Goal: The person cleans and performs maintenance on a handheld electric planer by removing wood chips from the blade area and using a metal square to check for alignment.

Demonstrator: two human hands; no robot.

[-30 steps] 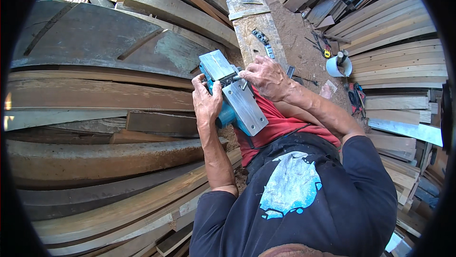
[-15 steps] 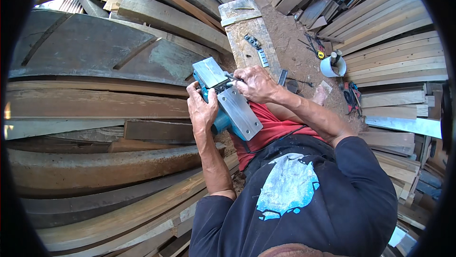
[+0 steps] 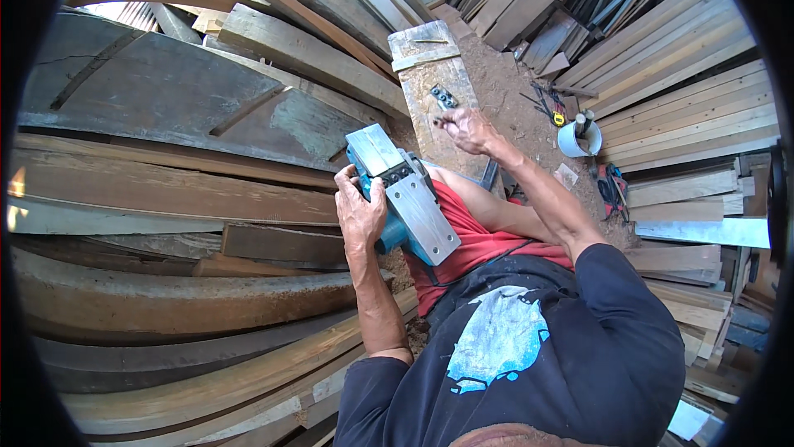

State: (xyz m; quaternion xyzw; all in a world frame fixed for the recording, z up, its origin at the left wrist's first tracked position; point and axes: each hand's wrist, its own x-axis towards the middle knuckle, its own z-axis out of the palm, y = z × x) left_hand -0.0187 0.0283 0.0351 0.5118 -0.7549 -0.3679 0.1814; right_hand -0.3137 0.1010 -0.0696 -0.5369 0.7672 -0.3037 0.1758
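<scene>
My left hand grips the side of a teal electric planer, which lies upside down across my lap with its metal sole plates facing up. Between the two plates, the dark cutter area with its bolts shows. My right hand is away from the planer, over a narrow wooden board. Its fingers are drawn together; what is in them, if anything, I cannot make out. Just beyond the fingertips lies a small dark metal part with round holes. A pale metal piece beside it is mostly hidden by the hand.
Curved timbers are stacked along the left. Sawn boards are piled on the right. On the sawdust-covered floor stand a white bucket with tools, a yellow tape measure and a red-and-black tool.
My right hand has left the planer's cutter area and moved forward to the small metal parts on the board. My left hand still holds the planer, which sits slightly lower in view.
</scene>
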